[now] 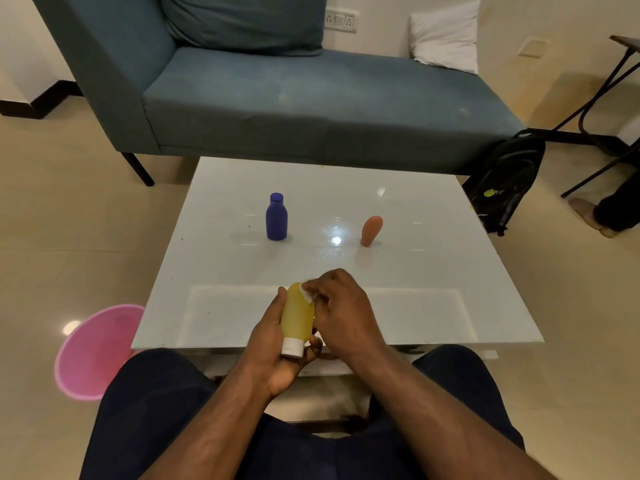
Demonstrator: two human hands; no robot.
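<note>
Gripping the yellow bottle (298, 315) above the desk's (415, 271) near edge, the left hand (273, 344) curls round it while the right hand (341, 306) pinches a white pad (307, 292) against its far end. Rub too hard and the bottle could twist loose, or the pad could slip from those fingers (320, 285).

A blue plastic bottle (276, 218) and an orange soft tube (371, 231) stand apart on a glossy white table (450, 271). A pink plastic bucket (93, 351) sits beside it.

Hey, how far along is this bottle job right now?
Done: nothing shows as finished. In hand: the left hand grips the yellow bottle, while the right hand pinches a small white piece against its far end. Left, probably: the blue bottle and orange bottle stand apart on the table, no hand on them.
</note>
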